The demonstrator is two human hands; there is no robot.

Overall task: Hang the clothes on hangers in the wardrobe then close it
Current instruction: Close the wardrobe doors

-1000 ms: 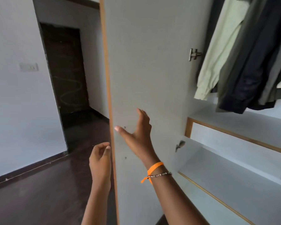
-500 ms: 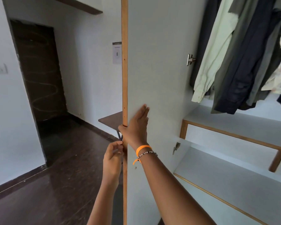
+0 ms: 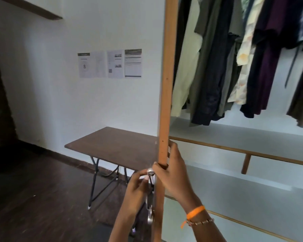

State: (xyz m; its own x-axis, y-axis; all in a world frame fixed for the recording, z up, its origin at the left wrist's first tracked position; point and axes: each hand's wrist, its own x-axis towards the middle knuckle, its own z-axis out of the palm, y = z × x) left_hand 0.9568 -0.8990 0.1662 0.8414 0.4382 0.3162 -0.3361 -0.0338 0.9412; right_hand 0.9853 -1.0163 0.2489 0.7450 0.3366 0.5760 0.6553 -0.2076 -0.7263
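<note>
White-walled room with dark floor. Four printed paper sheets [image 3: 109, 64] taped to the wall, up and left of the grip; large "8" legible on the leftmost, a QR code on another, other print too small to read. Dark brown folding table [image 3: 112, 145] on black metal legs just left of the hands.

Right hand [image 3: 173, 173] wrapped round the orange-brown wooden edge of the wardrobe door [image 3: 166, 84], thumb on the near face, fingers curled behind, forearm angled up from lower right. Orange band and beaded bracelet [image 3: 196, 215] at that wrist. Left hand [image 3: 136, 191] just left of the door edge, fingers curled, pinching the silver metal door handle [image 3: 151, 182], forearm rising from below.

Door seen edge-on, standing open. Hanging clothes [image 3: 226, 58] up and right of the grip inside the wardrobe: pale cream, olive, navy, purple, patterned. White wood-trimmed shelves [image 3: 234, 180] right of the right hand.
</note>
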